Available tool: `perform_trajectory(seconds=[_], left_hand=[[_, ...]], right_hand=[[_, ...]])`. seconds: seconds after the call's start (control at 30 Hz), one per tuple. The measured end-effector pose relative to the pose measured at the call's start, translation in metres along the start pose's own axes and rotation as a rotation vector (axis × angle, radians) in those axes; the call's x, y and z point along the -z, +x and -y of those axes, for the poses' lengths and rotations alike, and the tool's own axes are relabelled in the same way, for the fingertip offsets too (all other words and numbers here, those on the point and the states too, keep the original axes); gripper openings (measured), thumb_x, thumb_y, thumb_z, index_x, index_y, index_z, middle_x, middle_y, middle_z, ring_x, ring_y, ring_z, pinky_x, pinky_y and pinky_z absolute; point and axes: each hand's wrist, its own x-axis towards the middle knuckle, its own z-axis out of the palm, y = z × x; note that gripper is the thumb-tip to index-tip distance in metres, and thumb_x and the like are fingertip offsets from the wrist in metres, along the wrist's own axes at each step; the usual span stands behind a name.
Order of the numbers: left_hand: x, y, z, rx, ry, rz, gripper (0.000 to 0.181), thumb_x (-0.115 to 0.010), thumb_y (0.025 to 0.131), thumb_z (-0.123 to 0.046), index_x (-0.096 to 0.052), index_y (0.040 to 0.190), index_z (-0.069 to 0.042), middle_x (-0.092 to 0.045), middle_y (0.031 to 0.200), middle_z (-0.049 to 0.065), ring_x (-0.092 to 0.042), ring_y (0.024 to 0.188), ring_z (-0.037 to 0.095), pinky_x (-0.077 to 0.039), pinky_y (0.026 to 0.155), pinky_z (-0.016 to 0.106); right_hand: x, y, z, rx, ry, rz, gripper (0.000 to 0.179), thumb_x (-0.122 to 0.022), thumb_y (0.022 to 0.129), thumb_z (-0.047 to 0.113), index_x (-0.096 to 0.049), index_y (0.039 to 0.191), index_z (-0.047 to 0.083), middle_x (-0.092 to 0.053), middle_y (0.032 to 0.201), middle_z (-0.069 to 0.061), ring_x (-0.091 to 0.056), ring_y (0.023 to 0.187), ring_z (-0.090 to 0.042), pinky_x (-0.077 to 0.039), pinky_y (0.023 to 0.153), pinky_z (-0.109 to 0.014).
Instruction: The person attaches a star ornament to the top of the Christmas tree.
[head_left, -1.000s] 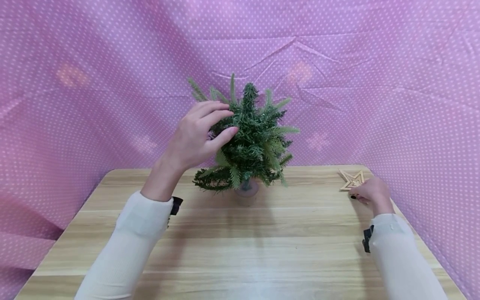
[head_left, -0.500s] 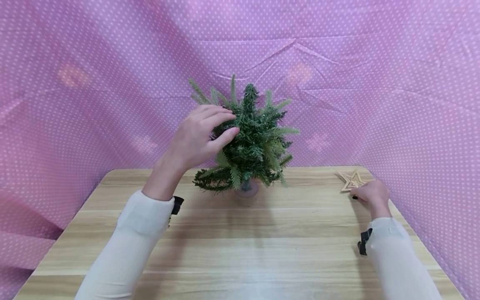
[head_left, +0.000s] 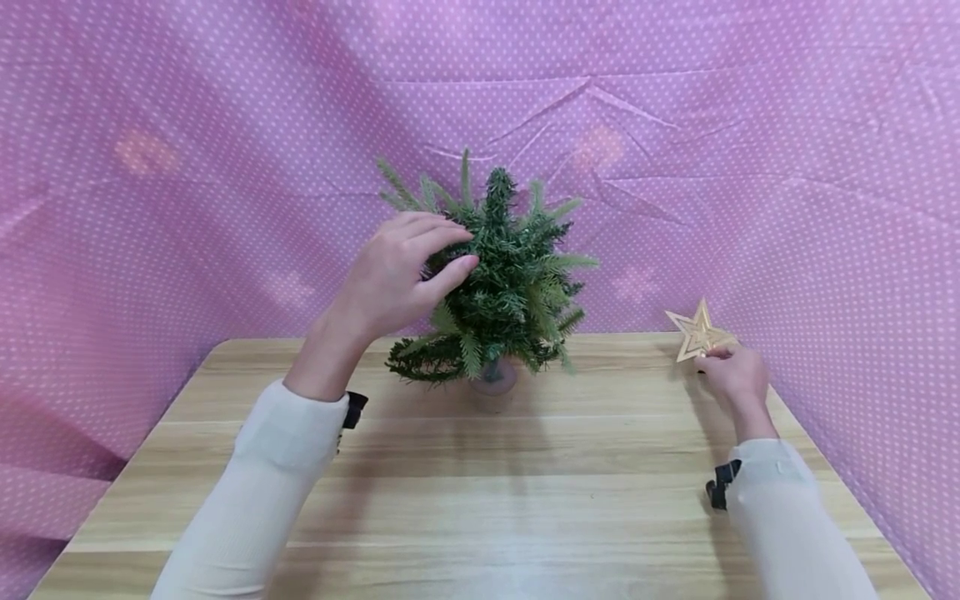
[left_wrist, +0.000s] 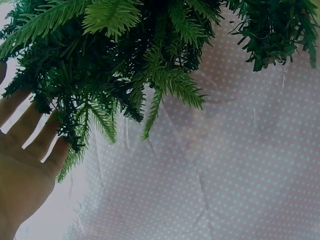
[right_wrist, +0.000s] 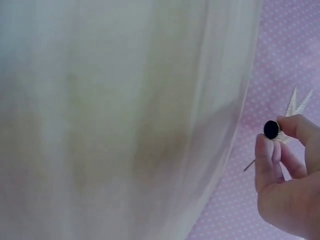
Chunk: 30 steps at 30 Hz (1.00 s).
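A small artificial Christmas tree (head_left: 517, 283) stands upright on a round base (head_left: 492, 393) near the middle of the table. At its left side is my left hand (head_left: 386, 271), its thumb and fingers spread and relaxed against the upper branches. The left wrist view shows those fingers (left_wrist: 42, 132) straight beside the needles, their tips partly hidden. Over at the far right, my right hand (head_left: 738, 379) pinches the lower part of a gold star tree topper (head_left: 696, 332), held up off the table. Its round black end (right_wrist: 271, 130) shows between thumb and fingers in the right wrist view.
The wooden table (head_left: 525, 500) has rounded back corners. Behind it and along both sides hangs a pink polka-dot cloth (head_left: 637, 208), close to the tree and to my right hand.
My right hand has lifted the star topper off the tabletop, tilting it upright and shifting slightly left. The left hand dipped slightly, then held still at the tree, which stays put.
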Motion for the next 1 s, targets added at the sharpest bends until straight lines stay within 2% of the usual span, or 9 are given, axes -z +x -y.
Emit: perform_trajectory(seconds=[0.07, 0.13, 0.2, 0.3, 0.6, 0.77, 1.0], left_hand=[[0.000, 0.000, 0.000, -0.003, 0.004, -0.002, 0.033, -0.066, 0.099, -0.029, -0.073, 0.119, -0.004, -0.071, 0.120, 0.011, -0.060, 0.121, 0.029, -0.038, 0.113, 0.042], [0.000, 0.000, 0.000, -0.009, 0.005, -0.003, 0.033, -0.066, 0.099, -0.029, -0.073, 0.119, -0.004, -0.071, 0.120, 0.011, -0.060, 0.121, 0.029, -0.038, 0.113, 0.042], [0.001, 0.000, 0.000, -0.013, 0.006, -0.003, 0.033, -0.066, 0.099, -0.029, -0.073, 0.119, -0.004, -0.071, 0.120, 0.011, -0.060, 0.121, 0.029, -0.038, 0.113, 0.042], [0.001, 0.000, 0.000, -0.015, 0.008, -0.001, 0.033, -0.066, 0.099, -0.029, -0.073, 0.119, -0.005, -0.071, 0.120, 0.011, -0.060, 0.120, 0.029, -0.039, 0.112, 0.043], [0.000, -0.001, -0.001, 0.022, 0.021, 0.021, 0.034, -0.065, 0.100, -0.032, -0.073, 0.121, -0.007, -0.071, 0.122, 0.010, -0.059, 0.121, 0.029, -0.038, 0.112, 0.045], [0.000, -0.001, -0.002, 0.041, 0.027, 0.025, 0.036, -0.065, 0.099, -0.034, -0.073, 0.122, -0.007, -0.071, 0.122, 0.009, -0.060, 0.120, 0.028, -0.040, 0.111, 0.045], [0.000, -0.001, -0.003, 0.066, 0.031, 0.041, 0.036, -0.063, 0.100, -0.035, -0.073, 0.123, -0.009, -0.071, 0.123, 0.007, -0.061, 0.120, 0.027, -0.040, 0.110, 0.047]], right_hand=[[0.000, 0.002, 0.004, 0.035, 0.006, -0.047, 0.033, -0.071, 0.088, 0.020, -0.073, 0.110, -0.004, -0.072, 0.108, -0.023, -0.064, 0.092, -0.034, -0.046, 0.071, -0.033], [0.001, 0.004, 0.008, 0.068, 0.007, -0.097, 0.031, -0.070, 0.087, 0.019, -0.075, 0.108, -0.003, -0.075, 0.102, -0.020, -0.065, 0.081, -0.023, -0.045, 0.068, -0.028], [0.002, 0.004, 0.012, 0.092, 0.019, -0.129, 0.029, -0.069, 0.086, 0.017, -0.076, 0.106, -0.003, -0.075, 0.098, -0.018, -0.061, 0.071, -0.011, -0.045, 0.064, -0.022], [0.004, 0.004, 0.017, 0.104, 0.029, -0.147, 0.029, -0.068, 0.085, 0.016, -0.077, 0.106, -0.002, -0.076, 0.097, -0.017, -0.053, 0.066, 0.001, -0.043, 0.061, -0.016], [0.005, 0.002, 0.028, 0.110, 0.072, -0.146, 0.032, -0.070, 0.085, 0.017, -0.075, 0.111, -0.002, -0.076, 0.097, -0.013, -0.051, 0.066, 0.005, -0.043, 0.064, -0.015], [0.008, 0.001, 0.036, 0.102, 0.100, -0.141, 0.034, -0.068, 0.087, 0.017, -0.074, 0.115, -0.001, -0.075, 0.103, -0.014, -0.051, 0.069, 0.004, -0.043, 0.066, -0.014], [0.012, 0.001, 0.050, 0.149, 0.161, -0.182, 0.033, -0.069, 0.088, 0.017, -0.074, 0.114, -0.003, -0.073, 0.106, -0.018, -0.050, 0.064, 0.014, -0.043, 0.063, -0.006]])
